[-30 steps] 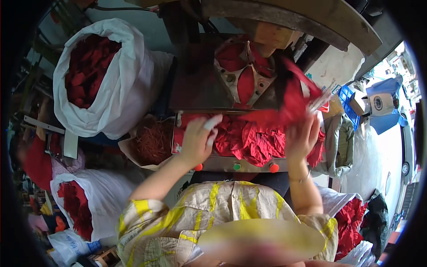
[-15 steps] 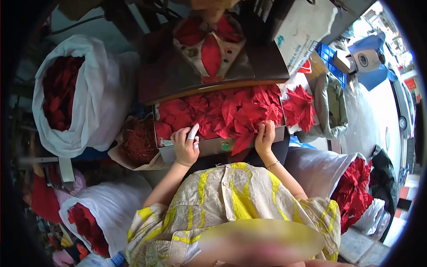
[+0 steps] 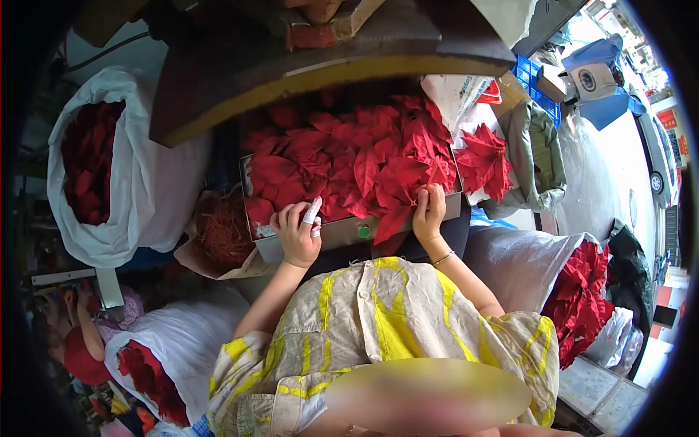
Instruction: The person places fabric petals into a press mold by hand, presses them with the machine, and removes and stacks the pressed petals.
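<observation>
Red fabric poinsettia petals and flowers (image 3: 342,156) fill a metal tray (image 3: 331,240) with a green button on its front. My left hand (image 3: 298,234), white tape on a finger, lies at the tray's front edge with fingers curled over it; part of its grip is hidden. At the front right, my right hand (image 3: 429,213) has its fingers closed together on the edge of a red fabric flower. Above the tray, a dark brown panel (image 3: 349,54) with a pale wooden edge overhangs the back of the heap.
White sacks of red pieces stand left (image 3: 138,175), lower left (image 3: 196,342) and right (image 3: 510,269). A paper bag of red shreds (image 3: 226,237) adjoins the tray's left end. Right lie another red flower (image 3: 484,162) and an olive sack (image 3: 535,160). Someone sits at far left (image 3: 87,349).
The brown panel looks larger and higher in view, showing more of the heap's back. The plate with red petals above it has gone out of view. Both hands have barely moved.
</observation>
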A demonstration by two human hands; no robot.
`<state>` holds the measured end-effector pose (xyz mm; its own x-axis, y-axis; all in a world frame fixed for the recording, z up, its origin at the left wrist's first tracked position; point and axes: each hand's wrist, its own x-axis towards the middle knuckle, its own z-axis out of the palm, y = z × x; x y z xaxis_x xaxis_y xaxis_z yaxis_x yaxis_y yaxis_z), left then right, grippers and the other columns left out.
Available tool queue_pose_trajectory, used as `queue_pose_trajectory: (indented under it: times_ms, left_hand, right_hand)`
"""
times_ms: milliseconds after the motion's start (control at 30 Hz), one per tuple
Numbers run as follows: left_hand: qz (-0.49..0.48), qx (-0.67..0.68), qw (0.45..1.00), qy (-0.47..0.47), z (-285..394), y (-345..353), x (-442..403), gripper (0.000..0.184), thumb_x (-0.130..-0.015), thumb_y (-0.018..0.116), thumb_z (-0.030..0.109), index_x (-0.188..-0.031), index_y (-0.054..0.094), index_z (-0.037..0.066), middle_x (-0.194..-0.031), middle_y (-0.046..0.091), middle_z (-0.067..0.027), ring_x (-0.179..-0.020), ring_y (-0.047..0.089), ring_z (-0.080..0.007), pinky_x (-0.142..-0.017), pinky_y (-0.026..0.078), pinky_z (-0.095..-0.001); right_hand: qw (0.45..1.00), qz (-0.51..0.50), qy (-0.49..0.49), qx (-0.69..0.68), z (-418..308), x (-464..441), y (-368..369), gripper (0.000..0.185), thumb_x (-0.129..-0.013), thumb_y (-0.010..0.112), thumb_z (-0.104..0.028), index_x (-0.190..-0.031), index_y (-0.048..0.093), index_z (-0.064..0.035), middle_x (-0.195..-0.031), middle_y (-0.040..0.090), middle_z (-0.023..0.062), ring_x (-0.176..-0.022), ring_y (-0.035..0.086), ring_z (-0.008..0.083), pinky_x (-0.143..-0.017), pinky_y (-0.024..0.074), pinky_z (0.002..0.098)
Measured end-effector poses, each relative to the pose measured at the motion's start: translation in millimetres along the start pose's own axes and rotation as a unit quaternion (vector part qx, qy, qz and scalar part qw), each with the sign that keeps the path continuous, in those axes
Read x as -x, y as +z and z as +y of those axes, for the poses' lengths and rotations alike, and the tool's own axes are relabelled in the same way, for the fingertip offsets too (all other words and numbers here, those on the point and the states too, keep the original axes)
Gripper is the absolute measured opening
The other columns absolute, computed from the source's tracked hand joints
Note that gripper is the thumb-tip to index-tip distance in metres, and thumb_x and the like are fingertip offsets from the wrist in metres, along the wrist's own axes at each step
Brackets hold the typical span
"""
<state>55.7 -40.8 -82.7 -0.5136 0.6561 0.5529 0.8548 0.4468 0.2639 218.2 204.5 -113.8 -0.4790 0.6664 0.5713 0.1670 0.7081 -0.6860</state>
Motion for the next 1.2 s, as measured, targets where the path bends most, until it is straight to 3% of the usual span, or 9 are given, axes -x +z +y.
queue_pose_trajectory:
  times_ms: [267, 467, 500, 533, 633, 800, 900, 1033, 1200]
  left_hand:
    - [0.028, 0.35, 0.927, -0.132, 25, -33, -32, 0.024, -0.087, 0.058, -0.002, -0.111, 0.064, 0.0, -0.095, 0.068, -0.0117, -0.09, 0.065, -0.023, -0.085, 0.052, -0.0338]
    - [-0.064, 0.459, 0.882, -0.085, 76, -37, -112, 0.025, -0.093, 0.062, 0.004, -0.117, 0.066, 0.0, -0.107, 0.068, -0.0113, -0.101, 0.064, -0.0213, -0.091, 0.049, -0.0317]
    - [-0.133, 0.578, 0.773, -0.225, 83, -30, -112, 0.022, -0.095, 0.061, 0.01, -0.113, 0.066, -0.001, -0.1, 0.069, -0.0087, -0.08, 0.063, -0.0153, -0.074, 0.052, -0.0274]
    - [-0.134, 0.578, 0.774, -0.223, 81, -31, -112, 0.022, -0.095, 0.061, 0.01, -0.113, 0.066, -0.001, -0.1, 0.069, -0.0087, -0.08, 0.063, -0.0153, -0.074, 0.052, -0.0274]
    - [-0.099, 0.682, 0.584, -0.428, 74, -33, -114, 0.02, -0.099, 0.056, 0.016, -0.106, 0.067, 0.0, -0.076, 0.063, -0.0034, -0.048, 0.039, -0.0037, -0.042, 0.028, -0.0199]
    - [-0.274, 0.641, 0.599, -0.394, 49, -60, -127, 0.022, -0.099, 0.054, 0.016, -0.103, 0.068, 0.0, -0.065, 0.049, 0.0036, -0.048, 0.034, -0.0024, -0.043, 0.026, -0.02]
    - [-0.338, 0.622, 0.597, -0.377, 71, -62, -130, 0.021, -0.098, 0.055, 0.016, -0.102, 0.069, 0.0, -0.062, 0.047, 0.0051, -0.048, 0.033, -0.0022, -0.043, 0.024, -0.0202]
    - [-0.378, 0.577, 0.66, -0.298, 85, -72, -125, 0.018, -0.096, 0.058, 0.011, -0.097, 0.071, -0.001, -0.062, 0.052, 0.0044, -0.052, 0.039, -0.0028, -0.047, 0.029, -0.0206]
    - [-0.345, 0.51, 0.753, -0.231, 58, -81, -100, 0.015, -0.094, 0.056, 0.001, -0.09, 0.071, -0.002, -0.069, 0.06, 0.0015, -0.061, 0.048, -0.0029, -0.054, 0.038, -0.0216]
  right_hand:
    - [0.969, 0.06, 0.15, -0.186, -64, -57, -35, 0.019, -0.102, 0.047, -0.012, -0.094, 0.059, -0.0001, -0.084, 0.064, 0.0075, -0.083, 0.061, 0.0158, -0.076, 0.0469, 0.0298]
    - [0.78, -0.369, 0.286, -0.416, -129, -85, -39, 0.026, -0.105, 0.044, -0.021, -0.097, 0.057, 0.0005, -0.069, 0.062, 0.0086, -0.063, 0.066, 0.0181, -0.065, 0.0541, 0.0296]
    - [0.779, -0.412, 0.286, -0.377, -140, -79, -35, 0.027, -0.105, 0.044, -0.022, -0.095, 0.056, 0.0003, -0.067, 0.059, 0.0071, -0.064, 0.066, 0.0177, -0.064, 0.0547, 0.0303]
    - [0.748, -0.401, 0.295, -0.439, -136, -67, -29, 0.028, -0.105, 0.043, -0.023, -0.093, 0.055, -0.0006, -0.066, 0.058, 0.0059, -0.062, 0.064, 0.0164, -0.063, 0.0537, 0.0294]
    - [0.778, -0.41, 0.27, -0.392, -121, -55, -47, 0.026, -0.105, 0.044, -0.02, -0.092, 0.057, -0.0004, -0.073, 0.06, 0.0042, -0.066, 0.062, 0.0135, -0.064, 0.0499, 0.0267]
    - [0.918, -0.037, 0.189, -0.347, -104, -97, -79, 0.022, -0.104, 0.045, -0.015, -0.094, 0.059, -0.0003, -0.081, 0.066, 0.0068, -0.083, 0.064, 0.0133, -0.079, 0.0497, 0.0267]
    - [0.916, 0.071, 0.087, -0.385, -135, -141, -75, 0.019, -0.102, 0.049, -0.012, -0.098, 0.063, 0.0005, -0.091, 0.071, 0.0092, -0.094, 0.066, 0.0149, -0.094, 0.0464, 0.0294]
    - [0.946, -0.238, -0.02, -0.221, -141, -133, -42, 0.013, -0.097, 0.057, -0.008, -0.101, 0.066, -0.0001, -0.094, 0.073, 0.0079, -0.093, 0.068, 0.0164, -0.103, 0.0395, 0.0354]
    - [0.76, -0.495, 0.138, -0.399, -123, -61, -36, 0.019, -0.102, 0.051, -0.017, -0.103, 0.06, 0.0001, -0.081, 0.063, 0.0027, -0.077, 0.06, 0.0108, -0.074, 0.0485, 0.0277]
